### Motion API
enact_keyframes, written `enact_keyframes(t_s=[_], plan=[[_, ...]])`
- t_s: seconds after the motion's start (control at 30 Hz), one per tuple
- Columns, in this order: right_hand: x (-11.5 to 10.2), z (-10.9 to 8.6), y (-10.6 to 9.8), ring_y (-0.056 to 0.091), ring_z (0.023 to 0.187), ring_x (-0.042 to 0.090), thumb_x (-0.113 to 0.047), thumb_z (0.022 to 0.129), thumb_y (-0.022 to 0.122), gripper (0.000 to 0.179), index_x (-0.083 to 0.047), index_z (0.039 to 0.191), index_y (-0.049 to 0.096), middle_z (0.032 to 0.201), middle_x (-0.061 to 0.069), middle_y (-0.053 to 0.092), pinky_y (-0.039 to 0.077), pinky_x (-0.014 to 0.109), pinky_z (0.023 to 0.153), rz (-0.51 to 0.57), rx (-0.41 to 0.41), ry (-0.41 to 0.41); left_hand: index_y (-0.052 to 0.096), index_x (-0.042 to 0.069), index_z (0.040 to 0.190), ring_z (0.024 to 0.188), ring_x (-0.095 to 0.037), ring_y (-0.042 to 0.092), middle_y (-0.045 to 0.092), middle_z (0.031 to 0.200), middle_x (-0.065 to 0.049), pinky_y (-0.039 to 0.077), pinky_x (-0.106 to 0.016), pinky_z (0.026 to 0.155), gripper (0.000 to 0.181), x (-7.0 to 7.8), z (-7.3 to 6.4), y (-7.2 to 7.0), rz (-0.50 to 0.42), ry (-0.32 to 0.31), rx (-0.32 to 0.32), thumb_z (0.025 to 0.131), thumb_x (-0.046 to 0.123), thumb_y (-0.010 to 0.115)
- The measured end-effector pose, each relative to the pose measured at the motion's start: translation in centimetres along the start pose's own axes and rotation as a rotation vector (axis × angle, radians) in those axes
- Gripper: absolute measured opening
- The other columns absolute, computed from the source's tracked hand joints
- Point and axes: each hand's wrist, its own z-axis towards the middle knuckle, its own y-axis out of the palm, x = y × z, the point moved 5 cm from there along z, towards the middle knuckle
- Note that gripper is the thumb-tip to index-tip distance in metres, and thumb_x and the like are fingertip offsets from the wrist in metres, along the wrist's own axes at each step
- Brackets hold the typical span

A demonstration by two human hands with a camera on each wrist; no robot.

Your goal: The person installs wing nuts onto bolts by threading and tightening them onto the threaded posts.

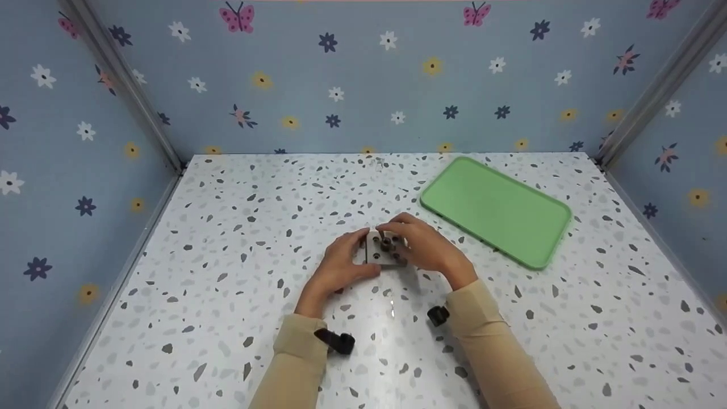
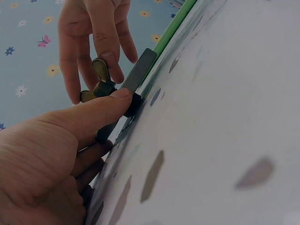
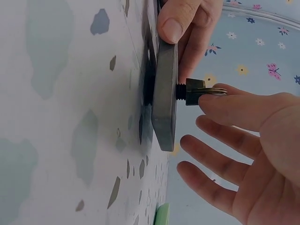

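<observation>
A small grey metal plate [image 1: 386, 259] with several round holes is held just above the speckled table. My left hand [image 1: 341, 261] grips it by its left side, the thumb on the near edge. From the plate's upper face rises a threaded bolt [image 3: 181, 92] carrying a brass-coloured wing nut [image 2: 100, 70]. Thumb and index finger of my right hand [image 1: 426, 247] pinch a wing of this nut, while the other fingers spread loosely in the right wrist view. Under the plate, a dark part, perhaps the bolt's head [image 2: 133, 105], shows in the left wrist view.
A light green tray [image 1: 494, 210] lies at the back right of the white speckled table [image 1: 227, 307], beyond my right hand. Blue flowered panels [image 1: 363, 74] enclose the table at the back and sides. Each wrist carries a black strap mount [image 1: 341, 342].
</observation>
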Motion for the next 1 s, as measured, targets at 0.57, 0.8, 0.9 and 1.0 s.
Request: enact_keyframes(t_s=[0.57, 0.8, 0.9, 1.0], plan=[[0.22, -0.04, -0.22, 0.061, 0.128, 0.032, -0.006, 0.098, 0.074, 0.049, -0.008, 0.146, 0.063, 0.141, 0.015, 0.060, 0.051, 0.047, 0.112, 0.062, 0.031, 0.065, 0.042, 0.019, 0.164, 0.152, -0.033, 0.039, 0.043, 0.166, -0.008, 0.027, -0.055, 0.128, 0.096, -0.06, 0.14, -0.05, -0.027, -0.038, -0.002, 0.082, 0.032, 0.091], [0.46, -0.04, -0.07, 0.061, 0.126, 0.033, -0.012, 0.100, 0.075, 0.046, -0.008, 0.144, 0.065, 0.139, 0.015, 0.061, 0.052, 0.049, 0.110, 0.057, 0.048, 0.073, 0.043, 0.017, 0.163, 0.144, -0.030, 0.046, 0.049, 0.162, -0.007, 0.031, -0.051, 0.126, 0.094, -0.13, 0.07, -0.04, -0.015, -0.025, 0.006, 0.083, 0.031, 0.090], [0.55, -0.02, -0.04, 0.061, 0.126, 0.033, -0.013, 0.099, 0.075, 0.046, -0.008, 0.143, 0.065, 0.139, 0.015, 0.061, 0.052, 0.050, 0.109, 0.051, 0.053, 0.079, 0.044, 0.017, 0.163, 0.141, -0.030, 0.048, 0.049, 0.161, -0.006, 0.032, -0.051, 0.125, 0.094, -0.10, 0.03, -0.02, -0.025, -0.027, 0.009, 0.082, 0.031, 0.090], [0.57, -0.04, -0.05, 0.061, 0.126, 0.033, -0.013, 0.098, 0.077, 0.046, -0.008, 0.143, 0.065, 0.139, 0.014, 0.061, 0.052, 0.050, 0.109, 0.052, 0.058, 0.086, 0.044, 0.018, 0.163, 0.137, -0.030, 0.050, 0.049, 0.161, -0.007, 0.034, -0.052, 0.124, 0.094, -0.11, -0.03, 0.01, -0.038, -0.033, 0.010, 0.082, 0.031, 0.090]])
